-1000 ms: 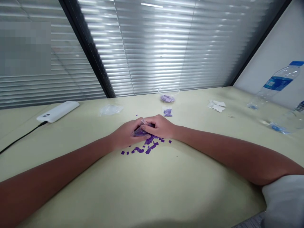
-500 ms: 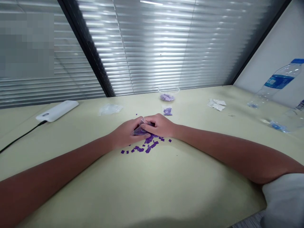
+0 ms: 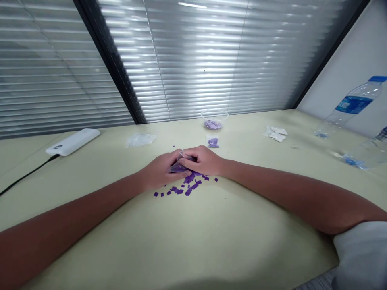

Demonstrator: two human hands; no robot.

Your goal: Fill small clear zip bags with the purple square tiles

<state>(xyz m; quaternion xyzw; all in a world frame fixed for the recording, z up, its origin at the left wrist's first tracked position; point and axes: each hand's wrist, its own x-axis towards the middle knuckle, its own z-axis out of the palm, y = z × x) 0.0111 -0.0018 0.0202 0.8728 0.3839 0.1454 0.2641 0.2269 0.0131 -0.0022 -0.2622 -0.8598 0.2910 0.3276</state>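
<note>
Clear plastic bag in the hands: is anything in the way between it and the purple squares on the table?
Nothing visible is. The clear plastic bag, held between the left hand and the right hand, sits right at the edge of the purple squares, with no other object between them.

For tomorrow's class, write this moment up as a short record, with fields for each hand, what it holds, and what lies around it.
left hand: holds a clear plastic packet
right hand: holds the same packet
below hands: small purple squares, scattered
surface: pale green table
beyond: clear round plastic cup with lilac pieces inside
</note>
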